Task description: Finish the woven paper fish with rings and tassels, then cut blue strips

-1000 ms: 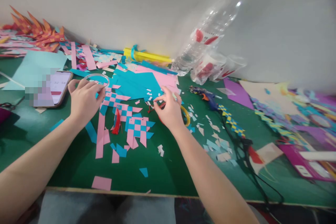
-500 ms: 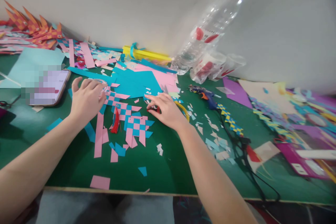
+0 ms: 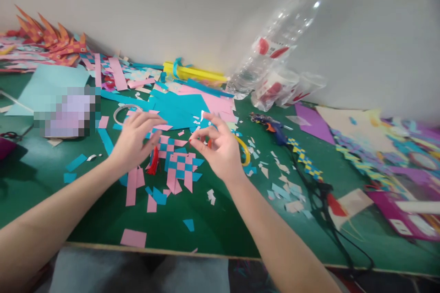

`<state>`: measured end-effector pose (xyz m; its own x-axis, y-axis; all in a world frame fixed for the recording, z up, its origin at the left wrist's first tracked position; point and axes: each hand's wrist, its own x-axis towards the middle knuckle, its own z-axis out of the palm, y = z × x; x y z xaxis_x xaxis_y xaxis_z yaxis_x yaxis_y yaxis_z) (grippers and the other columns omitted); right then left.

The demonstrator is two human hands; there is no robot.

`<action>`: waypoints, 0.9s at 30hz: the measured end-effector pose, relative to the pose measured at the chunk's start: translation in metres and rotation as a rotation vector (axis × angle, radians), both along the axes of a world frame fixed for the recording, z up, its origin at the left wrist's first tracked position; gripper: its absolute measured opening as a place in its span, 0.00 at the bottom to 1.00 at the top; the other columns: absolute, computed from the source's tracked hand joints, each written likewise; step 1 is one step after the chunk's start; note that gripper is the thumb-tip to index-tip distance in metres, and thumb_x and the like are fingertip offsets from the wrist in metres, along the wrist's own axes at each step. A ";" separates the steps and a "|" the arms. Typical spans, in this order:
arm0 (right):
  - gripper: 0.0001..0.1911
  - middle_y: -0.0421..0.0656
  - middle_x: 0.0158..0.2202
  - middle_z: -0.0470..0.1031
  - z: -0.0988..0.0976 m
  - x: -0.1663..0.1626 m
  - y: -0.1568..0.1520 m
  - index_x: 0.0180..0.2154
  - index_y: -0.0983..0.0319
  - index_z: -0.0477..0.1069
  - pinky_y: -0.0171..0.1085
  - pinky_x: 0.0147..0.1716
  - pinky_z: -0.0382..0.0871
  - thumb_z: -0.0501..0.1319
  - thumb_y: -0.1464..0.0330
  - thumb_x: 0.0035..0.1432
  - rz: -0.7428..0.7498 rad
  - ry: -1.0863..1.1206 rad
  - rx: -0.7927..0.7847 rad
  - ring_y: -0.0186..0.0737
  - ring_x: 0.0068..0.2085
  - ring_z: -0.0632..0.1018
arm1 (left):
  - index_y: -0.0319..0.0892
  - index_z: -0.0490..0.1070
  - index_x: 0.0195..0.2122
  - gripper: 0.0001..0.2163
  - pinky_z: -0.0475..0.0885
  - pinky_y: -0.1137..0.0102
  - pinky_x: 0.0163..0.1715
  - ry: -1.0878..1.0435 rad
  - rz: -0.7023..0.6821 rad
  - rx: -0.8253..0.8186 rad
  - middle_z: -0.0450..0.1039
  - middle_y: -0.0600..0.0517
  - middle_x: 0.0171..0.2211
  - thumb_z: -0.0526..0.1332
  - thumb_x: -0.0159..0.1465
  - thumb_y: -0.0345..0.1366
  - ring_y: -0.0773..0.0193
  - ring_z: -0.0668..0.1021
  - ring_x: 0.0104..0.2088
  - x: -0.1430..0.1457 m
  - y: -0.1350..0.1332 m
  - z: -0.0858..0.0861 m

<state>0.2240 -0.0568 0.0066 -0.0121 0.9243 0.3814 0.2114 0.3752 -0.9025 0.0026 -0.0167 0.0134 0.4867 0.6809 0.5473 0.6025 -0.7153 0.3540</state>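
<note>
My left hand (image 3: 135,141) hovers over the pink-and-blue woven paper pieces (image 3: 178,165), fingers stretched out toward my right hand and holding nothing. The clear tape ring (image 3: 125,110) lies on the mat just beyond it. My right hand (image 3: 220,149) is raised a little, thumb and forefinger pinched on a thin red thread. A red tassel (image 3: 153,160) lies between the woven pieces, below my left hand. A yellow ring (image 3: 245,150) lies partly hidden behind my right hand.
Green mat (image 3: 223,224) strewn with paper strips and scraps. A phone (image 3: 65,110) lies at left, and blue and pink sheets (image 3: 182,110) behind. Empty plastic bottle (image 3: 275,46) leans on the wall. Glue gun (image 3: 271,126) with black cord and more woven papers at right.
My left hand let go of the tape ring, which now lies on the mat, and moved right. My right hand dipped to the mat, then lifted with a pinch.
</note>
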 end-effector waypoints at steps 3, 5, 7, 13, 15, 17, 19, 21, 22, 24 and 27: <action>0.31 0.37 0.31 0.76 0.002 -0.019 -0.014 0.57 0.53 0.62 0.43 0.41 0.71 0.67 0.64 0.52 0.076 0.233 -0.109 0.36 0.34 0.74 | 0.40 0.69 0.50 0.13 0.65 0.59 0.54 -0.178 -0.221 -0.307 0.71 0.44 0.51 0.50 0.70 0.37 0.56 0.71 0.54 0.014 -0.018 0.001; 0.30 0.37 0.32 0.76 0.002 -0.026 -0.019 0.55 0.54 0.64 0.42 0.42 0.71 0.69 0.64 0.50 0.064 0.331 -0.177 0.35 0.35 0.74 | 0.41 0.70 0.48 0.13 0.70 0.63 0.49 -0.302 -0.274 -0.501 0.73 0.45 0.49 0.50 0.69 0.40 0.58 0.74 0.50 0.020 -0.026 0.001; 0.29 0.36 0.32 0.76 0.001 -0.030 -0.021 0.53 0.54 0.66 0.41 0.42 0.71 0.70 0.64 0.49 0.060 0.408 -0.231 0.35 0.36 0.75 | 0.42 0.72 0.44 0.13 0.72 0.66 0.44 -0.378 -0.293 -0.685 0.75 0.47 0.45 0.52 0.69 0.42 0.59 0.76 0.45 0.021 -0.029 0.002; 0.28 0.35 0.30 0.76 -0.001 -0.033 -0.021 0.51 0.56 0.65 0.38 0.32 0.71 0.70 0.64 0.49 0.120 0.514 -0.304 0.32 0.28 0.73 | 0.41 0.75 0.37 0.10 0.74 0.68 0.40 -0.509 -0.400 -1.016 0.79 0.50 0.33 0.60 0.64 0.42 0.63 0.79 0.36 0.020 -0.026 0.002; 0.27 0.36 0.31 0.76 -0.003 -0.033 -0.021 0.50 0.56 0.66 0.38 0.34 0.72 0.70 0.63 0.48 0.115 0.480 -0.296 0.33 0.29 0.74 | 0.41 0.75 0.34 0.09 0.74 0.69 0.38 -0.522 -0.404 -1.059 0.79 0.51 0.30 0.61 0.63 0.41 0.65 0.79 0.34 0.020 -0.026 0.002; 0.26 0.37 0.32 0.77 -0.006 -0.034 -0.021 0.49 0.56 0.67 0.39 0.37 0.72 0.70 0.63 0.48 0.099 0.449 -0.269 0.35 0.33 0.75 | 0.41 0.75 0.30 0.09 0.73 0.71 0.35 -0.522 -0.379 -1.068 0.78 0.52 0.27 0.62 0.62 0.41 0.67 0.78 0.30 0.020 -0.027 0.003; 0.25 0.38 0.33 0.77 -0.007 -0.034 -0.021 0.49 0.56 0.67 0.41 0.40 0.72 0.69 0.63 0.49 0.086 0.437 -0.241 0.36 0.36 0.76 | 0.41 0.75 0.28 0.10 0.72 0.73 0.33 -0.520 -0.350 -1.056 0.77 0.53 0.25 0.62 0.62 0.40 0.68 0.76 0.28 0.020 -0.027 0.003; 0.25 0.39 0.35 0.78 -0.007 -0.033 -0.021 0.50 0.55 0.66 0.42 0.41 0.71 0.68 0.62 0.50 0.066 0.428 -0.218 0.37 0.38 0.77 | 0.41 0.75 0.27 0.10 0.71 0.73 0.30 -0.520 -0.320 -1.040 0.76 0.53 0.24 0.63 0.62 0.41 0.69 0.75 0.26 0.020 -0.027 0.004; 0.26 0.39 0.36 0.79 -0.007 -0.033 -0.020 0.50 0.56 0.65 0.42 0.41 0.71 0.68 0.62 0.50 0.056 0.417 -0.209 0.37 0.38 0.77 | 0.40 0.75 0.26 0.11 0.70 0.74 0.28 -0.524 -0.305 -1.033 0.75 0.53 0.23 0.63 0.61 0.41 0.69 0.74 0.25 0.020 -0.026 0.004; 0.27 0.40 0.37 0.79 -0.007 -0.032 -0.020 0.51 0.56 0.64 0.43 0.42 0.71 0.68 0.63 0.50 0.040 0.390 -0.186 0.38 0.38 0.76 | 0.40 0.74 0.26 0.11 0.68 0.74 0.26 -0.535 -0.285 -1.023 0.74 0.53 0.23 0.63 0.61 0.41 0.70 0.73 0.24 0.019 -0.026 0.005; 0.29 0.39 0.34 0.79 -0.007 -0.032 -0.019 0.52 0.56 0.63 0.43 0.43 0.70 0.69 0.65 0.48 0.053 0.352 -0.176 0.37 0.38 0.77 | 0.39 0.74 0.26 0.11 0.67 0.75 0.24 -0.518 -0.276 -1.008 0.73 0.53 0.22 0.63 0.60 0.41 0.70 0.72 0.23 0.018 -0.025 0.004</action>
